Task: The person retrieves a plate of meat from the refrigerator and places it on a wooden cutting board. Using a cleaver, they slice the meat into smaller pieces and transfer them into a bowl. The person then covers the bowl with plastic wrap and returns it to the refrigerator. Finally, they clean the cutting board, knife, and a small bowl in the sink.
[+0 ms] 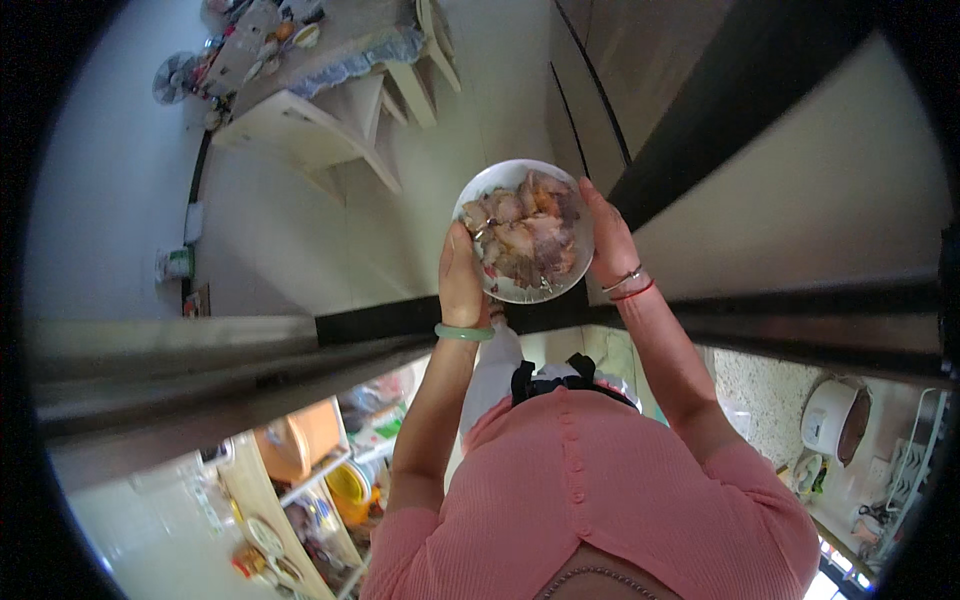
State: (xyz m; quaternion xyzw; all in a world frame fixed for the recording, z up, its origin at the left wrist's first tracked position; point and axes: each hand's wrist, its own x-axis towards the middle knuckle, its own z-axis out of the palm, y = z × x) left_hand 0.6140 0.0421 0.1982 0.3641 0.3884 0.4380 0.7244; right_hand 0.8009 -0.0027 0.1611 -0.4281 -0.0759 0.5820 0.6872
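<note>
A white plate (517, 292) is held level in front of my body by both hands. Pieces of cooked meat (525, 229) are heaped on it, with dark sauce and small red bits between them. My left hand (459, 274) grips the left rim, thumb along the edge, and a green bangle circles that wrist. On the opposite rim, my right hand (611, 232) holds the plate with its thumb on top. The fingers under the plate are hidden on both sides.
I am in a doorway with a dark threshold (382, 319). Ahead stand a cloth-edged dining table (352, 64) with crowded items and a pale chair (300, 127). A fan (176, 77) is at the far left. Behind are a shelf unit (322, 480) and a white rice cooker (825, 416).
</note>
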